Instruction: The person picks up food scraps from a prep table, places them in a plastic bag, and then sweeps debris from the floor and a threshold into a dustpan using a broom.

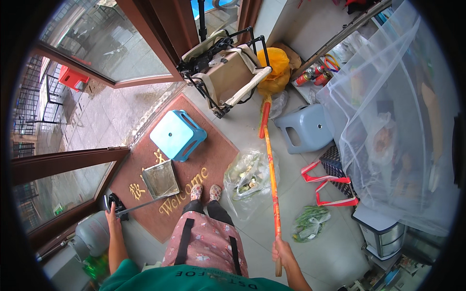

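Observation:
My right hand (283, 251) is closed around the lower end of a long orange broom handle (272, 174). The broom's red head and yellow bristles (264, 118) rest on the tiles by a yellow plastic bag (273, 69). At the left, my left hand (114, 214) grips the end of a long-handled metal dustpan (161, 179), whose pan lies on the red-brown welcome mat (218, 145). A clear plastic bag of vegetable scraps (247, 178) is on the floor between my feet and the broom handle. Beyond the dustpan, a light blue plastic stool (173, 132) stands on the mat.
A folding wagon (233, 76) stands ahead by the door frame. To the right are a grey-blue stool (307, 127), a bag with red handles (336, 174), bagged green vegetables (310, 222) and a mesh cover (393, 120). A gas cylinder (93, 232) is at lower left, near the glass door.

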### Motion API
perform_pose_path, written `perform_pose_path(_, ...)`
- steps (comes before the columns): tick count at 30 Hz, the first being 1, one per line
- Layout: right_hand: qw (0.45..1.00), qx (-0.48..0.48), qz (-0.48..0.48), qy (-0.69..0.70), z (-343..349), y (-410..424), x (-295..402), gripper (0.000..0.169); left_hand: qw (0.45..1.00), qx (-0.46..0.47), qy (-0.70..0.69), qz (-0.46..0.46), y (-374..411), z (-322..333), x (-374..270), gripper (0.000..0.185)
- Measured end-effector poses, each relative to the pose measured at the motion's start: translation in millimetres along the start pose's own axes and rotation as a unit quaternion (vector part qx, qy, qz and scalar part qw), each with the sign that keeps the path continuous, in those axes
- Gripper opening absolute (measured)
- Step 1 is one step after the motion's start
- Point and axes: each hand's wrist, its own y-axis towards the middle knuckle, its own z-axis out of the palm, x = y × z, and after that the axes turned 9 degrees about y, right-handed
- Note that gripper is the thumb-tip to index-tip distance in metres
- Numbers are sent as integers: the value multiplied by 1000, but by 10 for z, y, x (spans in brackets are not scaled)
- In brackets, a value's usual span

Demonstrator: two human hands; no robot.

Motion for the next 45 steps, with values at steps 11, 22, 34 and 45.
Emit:
perform_pose_path(11, 996, 62, 43, 56, 306, -144, -496, 40, 988, 28, -14, 151, 634, 9, 726, 41)
perform_pose_path(22, 991, -122, 48, 22, 341, -537, -1442, 45, 970, -98, 40, 219, 584, 20, 488, 65)
perform_pose_path(34, 986, -156, 0, 56, 581, -669, -1476, 44, 961, 94, -4, 261, 492, -16, -94, 18)
perform_pose_path(45, 707, -251, -332, -572, 251, 229, 35, 33, 943, 111, 109, 295, -870, -767, -858, 17)
